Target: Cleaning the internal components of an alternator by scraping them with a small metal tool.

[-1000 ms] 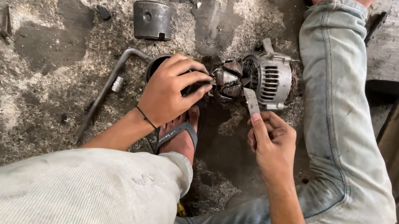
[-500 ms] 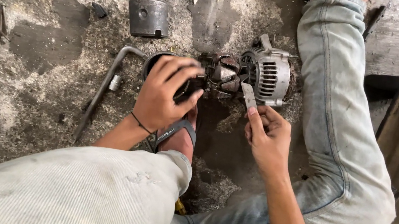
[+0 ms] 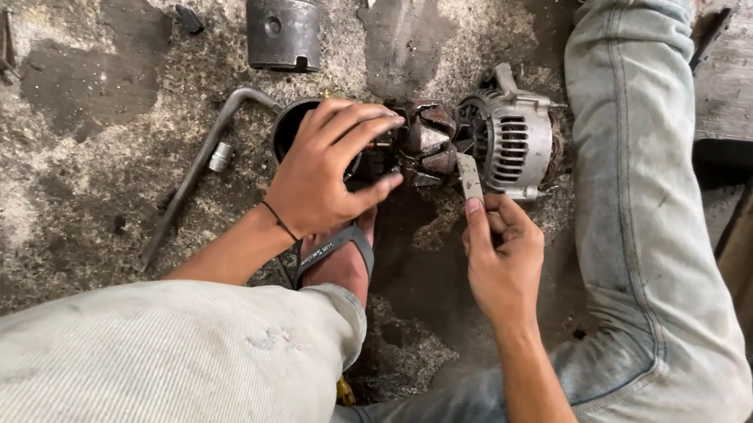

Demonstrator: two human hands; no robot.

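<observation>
My left hand [image 3: 328,170] lies spread over a black ring [image 3: 295,126] beside the alternator [image 3: 514,142] on the floor. My right hand [image 3: 502,259] pinches a flat metal strip [image 3: 470,178] against its rotor [image 3: 431,141].

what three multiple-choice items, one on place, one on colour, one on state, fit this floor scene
1. Where is the piston?
A. on the gritty floor beyond the left hand
B. in the right hand
C. on the jeans

2. What colour is the alternator housing?
A. red
B. silver-grey
C. yellow

3. What is the right hand doing?
A. resting open on a knee
B. pinching a flat metal strip against the alternator
C. gripping the bent bar

Answers: 1 A, it stands alone on the floor. 2 B, its ribbed casing is pale metal. 3 B, fingertips hold the strip.
</observation>
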